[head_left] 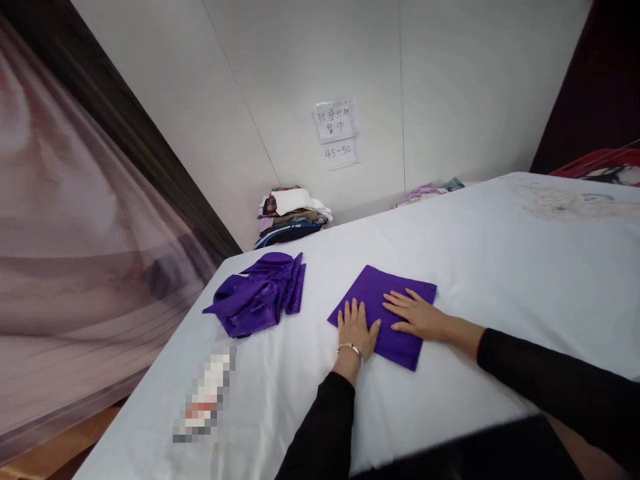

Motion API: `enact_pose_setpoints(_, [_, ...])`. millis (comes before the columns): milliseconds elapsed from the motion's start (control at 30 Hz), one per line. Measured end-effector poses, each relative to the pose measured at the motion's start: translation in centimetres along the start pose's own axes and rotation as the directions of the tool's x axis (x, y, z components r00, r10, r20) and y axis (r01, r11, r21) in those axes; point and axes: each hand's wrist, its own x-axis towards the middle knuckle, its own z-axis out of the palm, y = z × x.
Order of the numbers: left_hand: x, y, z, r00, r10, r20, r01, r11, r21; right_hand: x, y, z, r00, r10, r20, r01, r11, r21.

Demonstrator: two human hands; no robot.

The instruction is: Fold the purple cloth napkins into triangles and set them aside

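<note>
A purple cloth napkin (377, 300), folded into a flat square, lies on the white-covered table (290, 380). My left hand (356, 328) rests flat on its left corner with the fingers spread; a silver bracelet circles that wrist. On the napkin's right side lies my right hand (413, 315), palm down and fingers apart. Neither hand grips anything. To the left, apart from both hands, sits a crumpled heap of purple cloth (257, 293) with a shiny surface.
A pixelated, blurred object (207, 393) lies at the table's front left. Behind the far edge stands a stack of folded clothes (293, 217), with more fabric (425, 193) farther right. Paper notes (336, 123) hang on the wall. A sheer curtain (90, 253) borders the left.
</note>
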Motion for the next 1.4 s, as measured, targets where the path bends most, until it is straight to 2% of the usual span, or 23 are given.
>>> enact_pose_setpoints(100, [-0.3, -0.1, -0.5, 0.999, 0.021, -0.041, -0.024, 0.998, -0.062, -0.5, -0.5, 0.0, 1.000, 0.022, -0.004, -0.022, 1.000, -0.012])
enact_pose_setpoints(200, [-1.9, 0.1, -1.2, 0.991, 0.076, -0.111, -0.090, 0.988, -0.122, -0.5, -0.3, -0.6, 0.998, 0.044, -0.038, -0.041, 0.997, 0.058])
enact_pose_setpoints(267, [-3.7, 0.5, -1.6, 0.981, 0.151, -0.124, -0.169, 0.974, -0.148, -0.9, -0.1, -1.0, 0.987, 0.076, -0.140, -0.056, 0.989, 0.138])
enact_pose_setpoints(367, [-6.2, 1.1, -2.0, 0.965, 0.243, -0.095, -0.256, 0.954, -0.160, -1.8, 0.4, -1.5, 0.930, 0.133, -0.342, -0.059, 0.974, 0.220])
enact_pose_setpoints(433, [-7.2, 1.4, -2.0, 0.960, 0.267, -0.081, -0.276, 0.949, -0.152, -2.4, 0.6, -1.9, 0.901, 0.157, -0.406, -0.056, 0.967, 0.250])
enact_pose_setpoints(500, [-7.3, 1.6, -1.8, 0.964, 0.257, -0.075, -0.265, 0.955, -0.131, -2.8, 0.5, -2.3, 0.897, 0.172, -0.407, -0.057, 0.958, 0.280])
enact_pose_setpoints(600, [-6.3, 1.8, -1.4, 0.965, 0.256, -0.052, -0.259, 0.962, -0.081, -3.2, -0.1, -2.5, 0.920, 0.142, -0.366, -0.024, 0.950, 0.310])
enact_pose_setpoints(733, [-4.6, 1.9, -1.0, 0.963, 0.262, -0.056, -0.265, 0.962, -0.062, -3.5, -0.9, -2.0, 0.954, -0.040, -0.296, 0.132, 0.945, 0.298])
enact_pose_setpoints(833, [-4.0, 1.5, -0.7, 0.973, 0.209, -0.101, -0.221, 0.967, -0.124, -4.2, -1.4, -1.5, 0.963, -0.175, -0.206, 0.226, 0.939, 0.257])
enact_pose_setpoints(900, [-3.8, 1.1, -0.5, 0.974, 0.180, -0.140, -0.205, 0.959, -0.196, -4.7, -1.7, -1.3, 0.966, -0.217, -0.139, 0.246, 0.935, 0.254])
enact_pose_setpoints(1000, [-3.5, 0.9, -0.3, 0.969, 0.151, -0.197, -0.205, 0.935, -0.291, -4.9, -1.9, -0.9, 0.967, -0.218, -0.132, 0.246, 0.936, 0.251])
enact_pose_setpoints(1167, [-3.4, 1.1, -0.7, 0.966, 0.140, -0.218, -0.216, 0.900, -0.380, -3.9, -1.8, 0.2, 0.948, -0.130, -0.291, 0.194, 0.960, 0.203])
enact_pose_setpoints(1400, [-3.9, 1.1, -0.6, 0.952, 0.068, -0.298, -0.218, 0.834, -0.506, -3.7, -2.3, 0.5, 0.951, -0.057, -0.304, 0.140, 0.956, 0.258])
